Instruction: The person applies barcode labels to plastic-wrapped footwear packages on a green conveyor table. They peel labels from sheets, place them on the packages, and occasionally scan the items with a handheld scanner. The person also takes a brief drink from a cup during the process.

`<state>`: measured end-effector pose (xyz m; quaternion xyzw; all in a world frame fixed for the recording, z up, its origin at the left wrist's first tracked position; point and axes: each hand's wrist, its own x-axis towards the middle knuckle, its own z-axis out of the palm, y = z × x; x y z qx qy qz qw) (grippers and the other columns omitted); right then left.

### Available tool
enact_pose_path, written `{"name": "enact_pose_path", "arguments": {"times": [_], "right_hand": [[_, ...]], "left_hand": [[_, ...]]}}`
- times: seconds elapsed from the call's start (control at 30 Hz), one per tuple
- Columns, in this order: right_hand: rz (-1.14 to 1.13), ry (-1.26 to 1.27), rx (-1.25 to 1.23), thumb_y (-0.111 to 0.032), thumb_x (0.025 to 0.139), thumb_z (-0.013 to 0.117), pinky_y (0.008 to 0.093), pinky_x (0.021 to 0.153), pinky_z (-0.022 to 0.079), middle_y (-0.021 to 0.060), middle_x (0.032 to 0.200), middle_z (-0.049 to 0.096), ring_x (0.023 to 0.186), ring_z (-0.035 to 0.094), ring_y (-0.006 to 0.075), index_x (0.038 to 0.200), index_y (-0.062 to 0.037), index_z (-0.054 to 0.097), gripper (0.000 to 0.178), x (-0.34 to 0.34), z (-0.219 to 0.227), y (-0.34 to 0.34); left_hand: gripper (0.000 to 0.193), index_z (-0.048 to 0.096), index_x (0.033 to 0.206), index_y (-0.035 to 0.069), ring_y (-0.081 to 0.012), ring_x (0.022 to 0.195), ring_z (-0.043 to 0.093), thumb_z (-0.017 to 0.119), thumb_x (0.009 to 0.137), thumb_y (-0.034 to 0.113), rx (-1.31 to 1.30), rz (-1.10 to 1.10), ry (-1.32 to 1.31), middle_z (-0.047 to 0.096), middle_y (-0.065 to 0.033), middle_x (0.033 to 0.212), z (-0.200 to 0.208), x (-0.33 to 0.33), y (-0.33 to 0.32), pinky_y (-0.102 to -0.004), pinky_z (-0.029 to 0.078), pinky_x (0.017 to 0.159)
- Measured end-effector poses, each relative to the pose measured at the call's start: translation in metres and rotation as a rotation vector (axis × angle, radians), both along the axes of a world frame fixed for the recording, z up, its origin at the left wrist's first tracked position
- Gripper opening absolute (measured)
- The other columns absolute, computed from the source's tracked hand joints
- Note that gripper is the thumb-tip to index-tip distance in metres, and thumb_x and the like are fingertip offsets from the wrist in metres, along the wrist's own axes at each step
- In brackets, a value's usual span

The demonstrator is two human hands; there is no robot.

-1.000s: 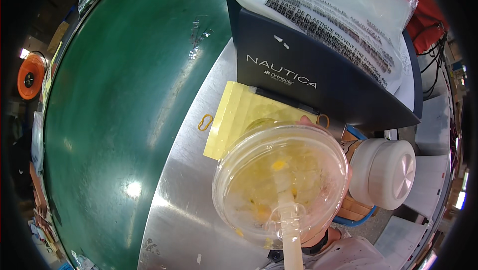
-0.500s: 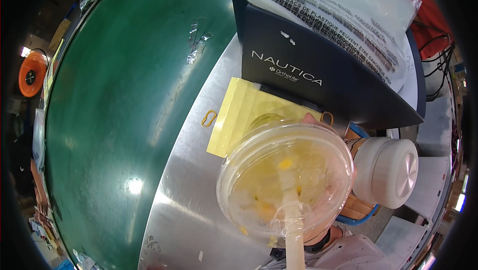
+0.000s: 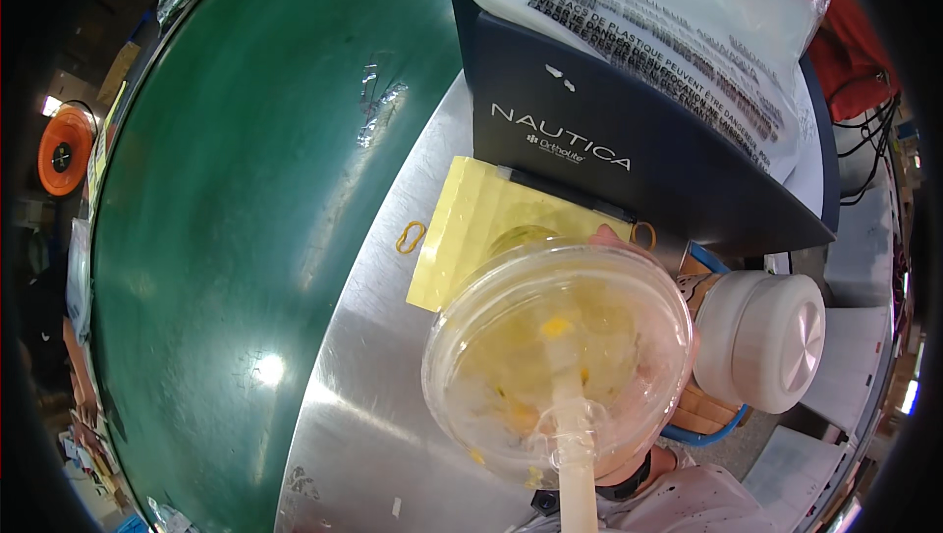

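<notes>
To your L, smooth green surface (image 3: 216, 258); then brushed-steel worktop (image 3: 349, 366) w/ mustard rubber band (image 3: 420, 228) & yellow paper pad (image 3: 447, 224). Approx. centre, clear round-lidded plastic cup (image 3: 526, 366) w/ pale straw (image 3: 576, 479), your R-hand fingers (image 3: 606, 235), mostly hidden, wrapped round it; can't tell re L-hand fingers. R of cup, white cylindrical bottle (image 3: 761, 341).

Lidded clear cup (image 3: 491, 371) of yellow drink, straw (image 3: 577, 479) in, held by one hand (image 3: 606, 235) mostly hidden behind it, can't tell which. Yellow pad (image 3: 447, 233) and navy box (image 3: 678, 189) beyond the cup, white container (image 3: 761, 341) right of it, metal counter (image 3: 368, 435) to its left.
</notes>
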<state>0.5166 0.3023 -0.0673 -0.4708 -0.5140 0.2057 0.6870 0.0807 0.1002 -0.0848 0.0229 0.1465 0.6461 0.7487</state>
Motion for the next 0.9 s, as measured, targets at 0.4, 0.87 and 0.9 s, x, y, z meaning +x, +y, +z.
{"name": "enact_pose_path", "arguments": {"times": [0.4,0.87,0.9], "right_hand": [[-0.038,0.086,-0.132,-0.009,0.068,0.084,0.0456,0.108,0.034,0.0236,0.135,0.045,0.128,0.043,0.0341,0.139,0.0026,0.032,0.089,-0.005,0.002,-0.005],[-0.138,0.124,-0.207,0.012,0.075,0.069,0.0361,0.109,0.034,0.0166,0.137,0.045,0.126,0.046,0.0226,0.139,0.0053,0.033,0.073,-0.056,0.064,-0.023],[-0.137,0.113,-0.177,0.009,0.077,0.069,0.037,0.11,0.033,0.0177,0.14,0.041,0.129,0.043,0.0239,0.141,0.0048,0.03,0.075,-0.064,0.07,-0.029]], "left_hand": [[0.061,0.029,0.149,0.011,-0.037,0.132,0.038,0.045,0.098,0.041,0.004,-0.004,0.025,0.033,-0.0183,0.15,0.008,-0.007,-0.012,-0.0585,0.035,0.1],[0.056,0.03,0.147,0.016,-0.0287,0.132,0.039,0.035,0.102,0.047,-0.002,-0.027,0.126,0.033,-0.0138,0.149,0.022,-0.057,-0.049,-0.0544,0.035,0.104],[0.06,0.024,0.151,0.018,-0.03,0.136,0.035,0.033,0.101,0.049,0.031,-0.025,0.074,0.027,-0.0141,0.154,0.022,-0.063,-0.056,-0.0575,0.032,0.106]]}}
